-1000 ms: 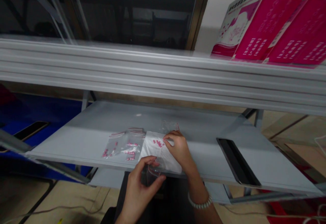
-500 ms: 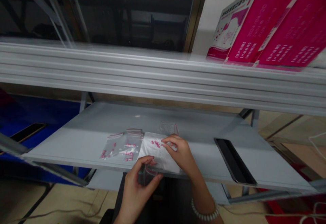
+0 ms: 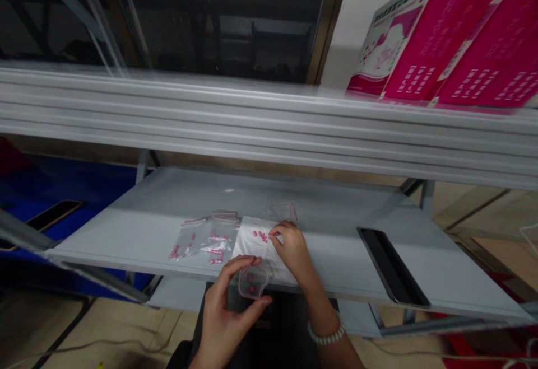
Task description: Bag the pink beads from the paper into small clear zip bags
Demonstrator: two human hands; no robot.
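The clear bag [image 3: 253, 282] held in the left hand [image 3: 225, 313] had tipped its mouth upward; the right hand's [image 3: 293, 247] grip was pinched narrow, pink pills [image 3: 262, 236] just left of it, lower centre.

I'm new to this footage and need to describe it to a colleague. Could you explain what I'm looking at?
There is no machine here: these are a person's bare hands, filmed by one head-worn camera looking forward and down. The left hand holds a clear bag open, with a few pink pieces inside. The right hand has its fingertips beside more pink pieces on a white sheet; whether it pinches one is unclear. On the grey table, bags with pink pieces lie left of the sheet, another clear bag lies beyond it, and a dark flat object lies to the right. Magenta boxes stand above.
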